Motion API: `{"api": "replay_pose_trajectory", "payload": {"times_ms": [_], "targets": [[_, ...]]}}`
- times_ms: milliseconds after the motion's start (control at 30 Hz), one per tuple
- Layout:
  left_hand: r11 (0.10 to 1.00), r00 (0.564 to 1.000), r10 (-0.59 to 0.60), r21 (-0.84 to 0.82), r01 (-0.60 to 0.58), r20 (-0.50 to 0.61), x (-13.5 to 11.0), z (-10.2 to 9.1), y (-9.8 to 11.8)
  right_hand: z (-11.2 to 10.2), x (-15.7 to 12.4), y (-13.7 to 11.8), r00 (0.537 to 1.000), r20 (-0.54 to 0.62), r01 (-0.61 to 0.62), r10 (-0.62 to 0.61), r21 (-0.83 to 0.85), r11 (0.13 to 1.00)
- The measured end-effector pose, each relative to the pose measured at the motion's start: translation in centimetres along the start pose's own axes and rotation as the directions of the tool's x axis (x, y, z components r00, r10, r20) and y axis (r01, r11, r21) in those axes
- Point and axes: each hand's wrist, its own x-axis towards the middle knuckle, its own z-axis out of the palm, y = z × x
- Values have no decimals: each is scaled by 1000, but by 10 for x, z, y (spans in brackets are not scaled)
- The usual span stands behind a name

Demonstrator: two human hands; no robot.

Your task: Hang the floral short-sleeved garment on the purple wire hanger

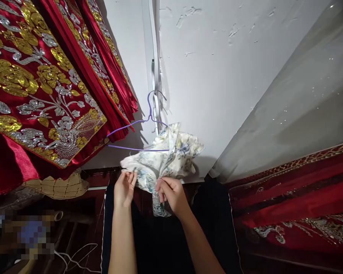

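A white garment (177,148) with a floral print covers the right part of a purple clothes hanger (128,148). The hanger's left arm is bare, and its hook rises in front of a pale strip on the wall. At the garment's left edge, my left hand (125,188) has its fingers curled on the cloth. My right hand (173,194) pinches the garment low in its middle, thumb and fingers together. Below this pinch a narrow tail of the printed cloth hangs down. Folds hide how the garment sits on the hanger.
Red cloth with gold and silver embroidery (45,76) hangs at the left, close to the hanger's left tip. More red embroidered cloth (303,213) lies at the right. Behind is a white wall (205,76). White cables (77,262) lie at the lower left.
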Motion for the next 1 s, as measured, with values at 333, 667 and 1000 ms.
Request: {"api": "replay_pose_trajectory", "payload": {"times_ms": [333,667,1000], "targets": [[998,937,-57,59,39,345,-54,90,54,-57,-12,13,998,-52,-56,43,-289,956],[987,896,125,35,-154,426,-28,78,73,-18,-4,-50,901,426,-207,76,271,940],[492,721,-388,791,-364,574,-13,-21,71,-59,64,-88,905,-53,375,-422,-368,851]]}}
